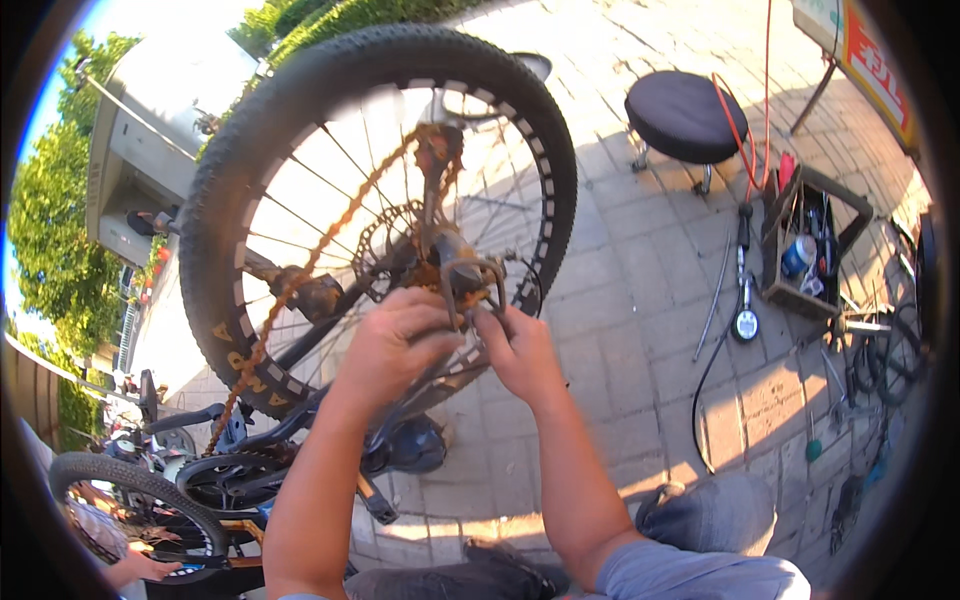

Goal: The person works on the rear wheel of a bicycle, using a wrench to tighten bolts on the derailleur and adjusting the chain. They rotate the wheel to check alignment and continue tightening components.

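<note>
A bicycle wheel with a dark knobby tyre stands tilted before me, its brake disc at the hub. A rusty chain runs down across the spokes. Both my hands are at a dirty metal mechanism beside the hub. My left hand has its fingers curled at the lower edge of that mechanism; what they grip is too small to make out. My right hand pinches at the same mechanism just to the right, its fingertips partly hidden, so the held part is unclear.
A round black stool stands behind at right, near a tool box, a gauge with hoses, and scattered tools. Another bicycle is at lower left, with another person's hand. A roadside sign stands at top right.
</note>
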A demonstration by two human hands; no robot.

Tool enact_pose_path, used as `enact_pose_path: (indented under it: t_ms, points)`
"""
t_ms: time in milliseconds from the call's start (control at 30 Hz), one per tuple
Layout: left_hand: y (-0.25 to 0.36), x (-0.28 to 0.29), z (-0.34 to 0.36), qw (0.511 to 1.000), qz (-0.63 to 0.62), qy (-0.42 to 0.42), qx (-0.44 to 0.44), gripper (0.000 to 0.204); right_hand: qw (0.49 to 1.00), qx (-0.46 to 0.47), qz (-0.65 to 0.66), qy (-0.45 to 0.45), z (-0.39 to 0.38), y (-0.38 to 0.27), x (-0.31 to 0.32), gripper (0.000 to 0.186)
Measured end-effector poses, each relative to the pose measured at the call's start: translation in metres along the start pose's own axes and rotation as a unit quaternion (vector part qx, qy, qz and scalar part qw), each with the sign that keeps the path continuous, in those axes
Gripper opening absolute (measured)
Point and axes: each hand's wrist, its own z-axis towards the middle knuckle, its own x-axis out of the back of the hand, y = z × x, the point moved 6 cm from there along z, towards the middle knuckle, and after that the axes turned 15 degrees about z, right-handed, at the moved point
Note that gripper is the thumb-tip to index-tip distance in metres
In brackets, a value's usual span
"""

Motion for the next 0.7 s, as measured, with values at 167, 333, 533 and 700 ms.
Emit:
enact_pose_path:
  t_ms: [167,333,533,700]
  points:
    - [-0.006,-0.002,-0.005,1.0,0.003,0.016,-0.012,0.022,0.991,0.022,-0.106,-0.073,0.009,-0.023,0.003,0.025]
    - [-0.004,-0.006,-0.005,0.999,0.018,0.02,-0.018,0.022,0.991,0.004,-0.099,-0.086,0.007,-0.026,0.004,0.035]
    - [-0.001,-0.005,-0.003,1.0,0.02,0.004,-0.017,0.021,0.769,-0.229,0.588,0.099,-0.036,0.011,-0.069,0.041]
    - [0.001,-0.005,-0.002,1.0,-0.007,0.004,-0.003,0.022,0.796,-0.18,0.554,0.165,-0.042,0.01,-0.049,0.038]
